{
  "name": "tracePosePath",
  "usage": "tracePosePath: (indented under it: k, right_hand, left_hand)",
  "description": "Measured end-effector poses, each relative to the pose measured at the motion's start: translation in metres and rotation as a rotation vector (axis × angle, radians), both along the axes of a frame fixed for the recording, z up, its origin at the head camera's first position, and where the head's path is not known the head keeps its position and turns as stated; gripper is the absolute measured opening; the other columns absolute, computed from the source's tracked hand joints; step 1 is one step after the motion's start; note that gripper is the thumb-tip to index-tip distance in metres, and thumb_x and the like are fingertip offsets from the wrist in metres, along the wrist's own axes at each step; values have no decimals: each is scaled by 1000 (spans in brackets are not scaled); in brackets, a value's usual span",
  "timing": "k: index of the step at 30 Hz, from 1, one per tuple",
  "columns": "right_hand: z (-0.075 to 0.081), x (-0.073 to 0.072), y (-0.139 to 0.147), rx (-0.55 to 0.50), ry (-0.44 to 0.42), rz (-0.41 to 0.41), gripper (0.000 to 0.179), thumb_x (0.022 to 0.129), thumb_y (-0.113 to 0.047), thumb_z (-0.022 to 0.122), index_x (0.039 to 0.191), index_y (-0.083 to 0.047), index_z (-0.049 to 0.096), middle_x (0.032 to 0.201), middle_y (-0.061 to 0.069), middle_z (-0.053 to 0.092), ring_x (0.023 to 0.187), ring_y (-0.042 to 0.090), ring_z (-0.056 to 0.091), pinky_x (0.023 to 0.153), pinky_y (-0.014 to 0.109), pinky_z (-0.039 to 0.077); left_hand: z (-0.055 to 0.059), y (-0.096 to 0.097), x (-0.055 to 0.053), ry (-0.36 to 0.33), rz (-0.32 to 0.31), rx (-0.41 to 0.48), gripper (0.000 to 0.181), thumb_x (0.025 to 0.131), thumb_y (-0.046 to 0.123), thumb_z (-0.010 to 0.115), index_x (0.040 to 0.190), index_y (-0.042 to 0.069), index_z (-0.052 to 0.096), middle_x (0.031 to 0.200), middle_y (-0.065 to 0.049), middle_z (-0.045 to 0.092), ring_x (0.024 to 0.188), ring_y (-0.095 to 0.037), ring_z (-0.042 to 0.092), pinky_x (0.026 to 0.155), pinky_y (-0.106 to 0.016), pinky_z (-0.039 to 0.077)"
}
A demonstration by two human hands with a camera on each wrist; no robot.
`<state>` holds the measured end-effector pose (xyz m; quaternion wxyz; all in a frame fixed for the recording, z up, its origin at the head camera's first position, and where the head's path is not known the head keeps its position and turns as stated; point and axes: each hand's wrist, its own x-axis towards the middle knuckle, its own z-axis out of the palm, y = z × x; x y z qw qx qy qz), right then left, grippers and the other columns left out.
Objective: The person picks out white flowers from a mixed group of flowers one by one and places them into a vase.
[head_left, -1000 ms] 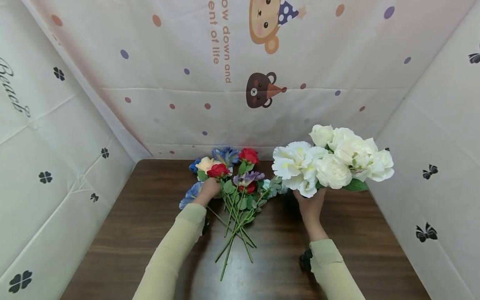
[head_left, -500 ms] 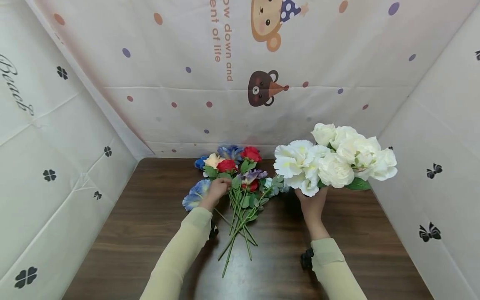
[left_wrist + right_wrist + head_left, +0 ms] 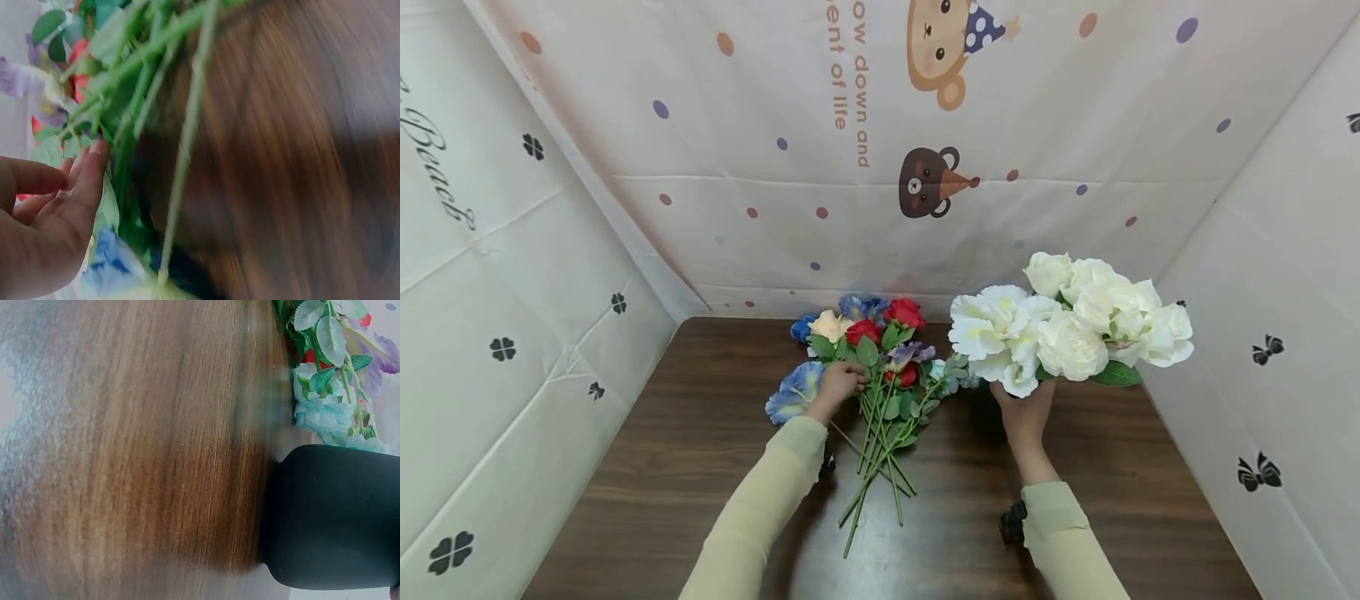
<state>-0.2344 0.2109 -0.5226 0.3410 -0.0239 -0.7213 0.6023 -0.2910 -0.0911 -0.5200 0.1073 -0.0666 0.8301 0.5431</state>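
My left hand (image 3: 837, 386) is at the left side of a heap of artificial flowers on the table, fingertips right at the leaves under a red rose (image 3: 864, 332). In the left wrist view its fingers (image 3: 87, 181) are fairly straight, beside the green stems (image 3: 128, 150), with the thumb a little apart. A large blue flower (image 3: 793, 393) lies beside that wrist. My right hand (image 3: 1026, 412) grips a black vase (image 3: 337, 519) around its upper part. White flowers (image 3: 1070, 348) spread above it and hide part of the hand.
More blooms lie in the heap: another red rose (image 3: 905, 313), a cream rose (image 3: 830, 326), a purple flower (image 3: 910, 356) and pale blue flowers (image 3: 325, 415). Long stems (image 3: 871, 483) cross toward the front of the wooden table (image 3: 647, 467). Printed cloth (image 3: 737, 167) walls the back and sides.
My left hand has moved a little right, from against the red rose to the leaves below it. That rose has shifted slightly right. The right hand stays on the vase.
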Motion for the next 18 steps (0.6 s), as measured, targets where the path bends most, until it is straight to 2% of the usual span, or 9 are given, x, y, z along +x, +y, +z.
tracePosePath:
  k: [3, 6, 8, 10, 11, 13, 15, 18]
  right_hand:
    - [-2, -1, 1, 10, -1, -4, 90, 80, 6, 77, 155, -19, 34, 151, 6, 46, 135, 5, 45, 114, 20, 34]
    - [-2, -2, 1, 9, 0, 7, 89, 82, 5, 78, 155, -21, 34, 150, 0, 46, 135, 1, 44, 115, 19, 33]
    - [-2, -4, 2, 5, 10, 13, 89, 83, 5, 78, 155, -20, 34, 149, -6, 46, 135, 0, 44, 115, 19, 33]
    - [-1, -5, 3, 6, 17, 9, 89, 82, 7, 79, 155, -19, 34, 148, -11, 45, 135, -1, 44, 115, 18, 33]
    - [-1, -5, 4, 7, 18, 4, 90, 81, 8, 79, 155, -18, 34, 147, -12, 44, 135, -1, 44, 115, 18, 32]
    - [-1, -5, 5, 11, 21, -7, 91, 80, 9, 79, 155, -15, 33, 147, -12, 44, 135, -2, 43, 115, 17, 31]
    - [-1, -6, 6, 19, 19, -19, 92, 79, 10, 79, 155, -13, 33, 147, -10, 43, 135, -3, 42, 115, 17, 30]
    - [5, -2, 3, 24, 24, -20, 91, 80, 11, 78, 156, -9, 32, 150, -3, 42, 135, -4, 41, 116, 17, 29]
  left_hand:
    - [7, -14, -6, 31, -29, -132, 33, 99, -1, 47, 120, -7, 72, 116, -27, 73, 87, -33, 73, 69, -36, 58]
    - [20, -31, -18, 107, -43, -303, 33, 99, 3, 48, 119, -4, 74, 114, -24, 74, 67, -23, 63, 58, -30, 48]
    - [28, -42, -27, 135, -45, -403, 30, 100, 5, 46, 99, -3, 75, 90, -20, 72, 56, -15, 46, 54, -26, 35]
    - [32, -52, -36, 134, -48, -488, 32, 100, 5, 45, 73, 3, 61, 65, -9, 55, 52, -11, 29, 52, -26, 25]
    - [32, -57, -40, 115, -58, -517, 36, 100, 5, 43, 65, 7, 50, 58, -5, 43, 51, -12, 23, 52, -27, 22]
    - [30, -64, -46, 53, -86, -566, 43, 101, 5, 43, 60, 15, 31, 55, 1, 22, 50, -12, 18, 51, -27, 20]
    - [26, -70, -50, -8, -118, -599, 50, 103, 8, 45, 55, 17, 30, 51, 4, 21, 48, -11, 20, 49, -28, 23]
    - [14, -75, -55, -78, -171, -615, 51, 102, 7, 47, 54, 16, 31, 52, 3, 21, 50, -12, 19, 52, -29, 24]
